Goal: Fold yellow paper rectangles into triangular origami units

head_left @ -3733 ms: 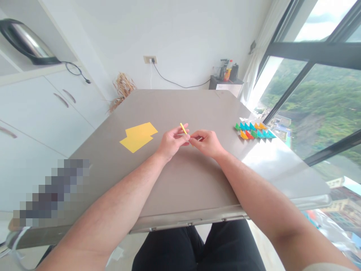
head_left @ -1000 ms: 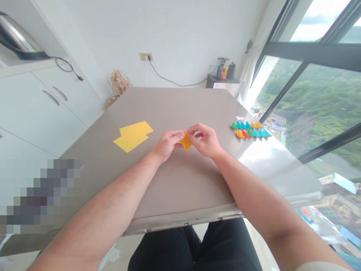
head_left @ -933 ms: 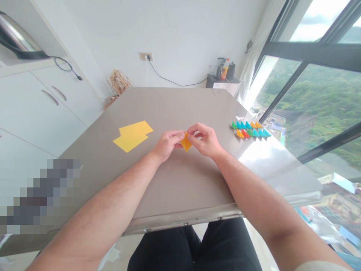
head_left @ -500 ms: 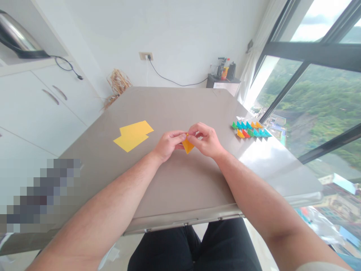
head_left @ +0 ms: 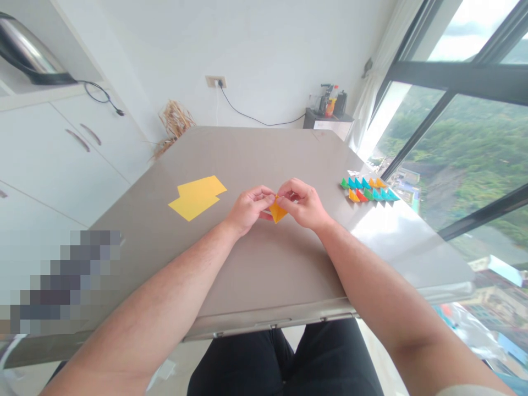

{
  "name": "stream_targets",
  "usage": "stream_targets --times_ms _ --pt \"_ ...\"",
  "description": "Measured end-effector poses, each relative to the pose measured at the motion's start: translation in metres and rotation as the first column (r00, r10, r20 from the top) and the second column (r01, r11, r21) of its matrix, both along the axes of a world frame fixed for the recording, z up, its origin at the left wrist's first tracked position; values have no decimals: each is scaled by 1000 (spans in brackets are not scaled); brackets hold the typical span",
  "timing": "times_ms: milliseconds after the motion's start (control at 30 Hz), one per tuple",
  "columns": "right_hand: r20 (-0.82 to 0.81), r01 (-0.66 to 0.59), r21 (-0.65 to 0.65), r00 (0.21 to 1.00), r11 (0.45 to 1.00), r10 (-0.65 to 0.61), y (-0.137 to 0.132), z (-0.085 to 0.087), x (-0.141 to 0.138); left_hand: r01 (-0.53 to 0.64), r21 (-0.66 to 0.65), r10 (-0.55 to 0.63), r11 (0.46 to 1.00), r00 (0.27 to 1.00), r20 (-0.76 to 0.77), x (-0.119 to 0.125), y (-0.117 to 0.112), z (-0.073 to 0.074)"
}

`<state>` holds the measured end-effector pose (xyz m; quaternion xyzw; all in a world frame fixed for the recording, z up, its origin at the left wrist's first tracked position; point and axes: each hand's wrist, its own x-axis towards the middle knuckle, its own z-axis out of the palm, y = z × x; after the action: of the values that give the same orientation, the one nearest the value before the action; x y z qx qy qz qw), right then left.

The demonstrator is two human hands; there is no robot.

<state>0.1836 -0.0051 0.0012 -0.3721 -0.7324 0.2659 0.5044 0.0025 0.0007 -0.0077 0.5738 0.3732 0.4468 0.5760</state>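
Between my two hands is a small folded piece of orange-yellow paper (head_left: 276, 213), diamond-like, with one point facing me. My left hand (head_left: 249, 208) pinches its upper left part between thumb and fingers. On the other side, my right hand (head_left: 302, 202) grips the upper right part, thumb in front. The fingers cover the paper's upper edges. To the left lie flat yellow paper sheets (head_left: 193, 205), partly overlapping. Small folded paper boats (head_left: 365, 196) in green, blue, orange and red stand in two rows at the right.
The grey-brown table (head_left: 264, 157) stretches from my lap toward the wall. Windows (head_left: 466, 132) run along the right side. A small cabinet (head_left: 329, 122) with bottles stands behind the far edge, and dried stalks (head_left: 175, 121) are behind the far left corner.
The folded paper stays in both hands, its front a little wider to view. The whole view has shifted slightly; the sheets and boats rest where they were.
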Motion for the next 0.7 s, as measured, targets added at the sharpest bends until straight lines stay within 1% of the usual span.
stream_targets --times_ms 267,467,567,700 --pt "15 -17 54 1000 998 16 1 1 1 -6 -10 6 1000 1000 8 1 1 0" --pt "48 15 13 999 1000 -15 1 0 0 -47 -41 48 998 999 13 1 0 3" --pt "31 17 34 999 999 -18 1 -1 1 -79 -115 85 990 995 46 0 3 3" --pt "55 -10 190 999 982 0 2 -3 1 -152 -255 180 955 979 90 -3 8 3"
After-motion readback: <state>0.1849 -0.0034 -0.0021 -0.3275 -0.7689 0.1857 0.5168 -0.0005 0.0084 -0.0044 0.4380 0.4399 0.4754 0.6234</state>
